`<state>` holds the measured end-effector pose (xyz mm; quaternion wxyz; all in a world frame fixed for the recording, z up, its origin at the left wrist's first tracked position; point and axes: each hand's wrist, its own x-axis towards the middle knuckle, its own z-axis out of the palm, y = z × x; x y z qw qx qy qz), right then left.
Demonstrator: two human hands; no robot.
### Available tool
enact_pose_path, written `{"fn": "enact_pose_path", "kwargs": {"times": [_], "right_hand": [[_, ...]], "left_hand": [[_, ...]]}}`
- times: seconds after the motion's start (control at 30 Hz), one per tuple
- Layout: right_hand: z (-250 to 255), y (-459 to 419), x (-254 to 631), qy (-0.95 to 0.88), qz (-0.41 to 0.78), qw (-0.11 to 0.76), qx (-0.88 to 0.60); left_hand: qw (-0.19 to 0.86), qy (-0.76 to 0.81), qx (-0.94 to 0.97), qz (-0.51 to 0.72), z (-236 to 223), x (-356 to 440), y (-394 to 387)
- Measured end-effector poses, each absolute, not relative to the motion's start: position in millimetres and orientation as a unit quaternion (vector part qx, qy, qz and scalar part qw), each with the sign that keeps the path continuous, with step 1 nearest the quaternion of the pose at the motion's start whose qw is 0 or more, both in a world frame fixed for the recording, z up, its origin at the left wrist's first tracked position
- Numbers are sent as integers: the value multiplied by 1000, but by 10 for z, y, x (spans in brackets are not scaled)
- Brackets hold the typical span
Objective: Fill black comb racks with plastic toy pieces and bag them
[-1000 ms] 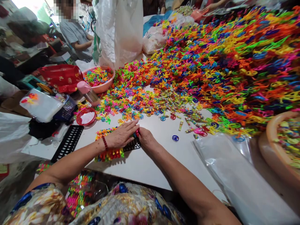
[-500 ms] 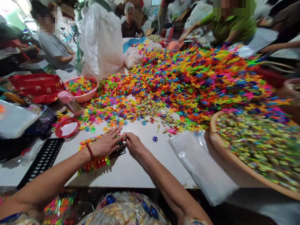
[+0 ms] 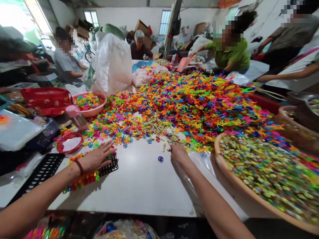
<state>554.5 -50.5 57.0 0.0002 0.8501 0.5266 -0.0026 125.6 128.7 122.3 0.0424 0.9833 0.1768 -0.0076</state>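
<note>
My left hand (image 3: 97, 157) lies with fingers stretched over a black slotted rack (image 3: 111, 167). Rows of bright plastic pieces (image 3: 86, 181) stick out of the rack under and below that hand. Over to the right, my right hand (image 3: 179, 154) reaches to the near edge of the loose pieces, its fingers curled and pressed together. What they pinch, if anything, is too small to name. Just left of it are a small yellowish tube (image 3: 164, 147) and a blue ring-shaped piece (image 3: 160, 159) on the white table (image 3: 139, 186).
A big heap of colourful plastic pieces (image 3: 189, 103) covers the table's far side. At right stands a wide basin (image 3: 218, 146) of small tubes, beside a clear plastic bag (image 3: 199, 166). A red dish (image 3: 59, 146) and a second black rack (image 3: 37, 179) are at left. Several people work around.
My right hand has left the rack and moved right to the loose small pieces. My left hand stays on the rack. The camera view has tilted up.
</note>
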Motion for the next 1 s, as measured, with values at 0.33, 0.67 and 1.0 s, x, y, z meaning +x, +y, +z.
{"fn": "enact_pose_path", "kwargs": {"times": [0.33,0.67,1.0], "right_hand": [[509,-299,5328,508,60,-28,859],[527,-384,5072,489,50,-68,868],[509,-648,4642,378,-205,-490,758]], "left_hand": [[74,191,979,-19,1385,1892,1451],[143,308,940,31,1216,3724,1981],[130,346,929,29,845,3789,1809]]}}
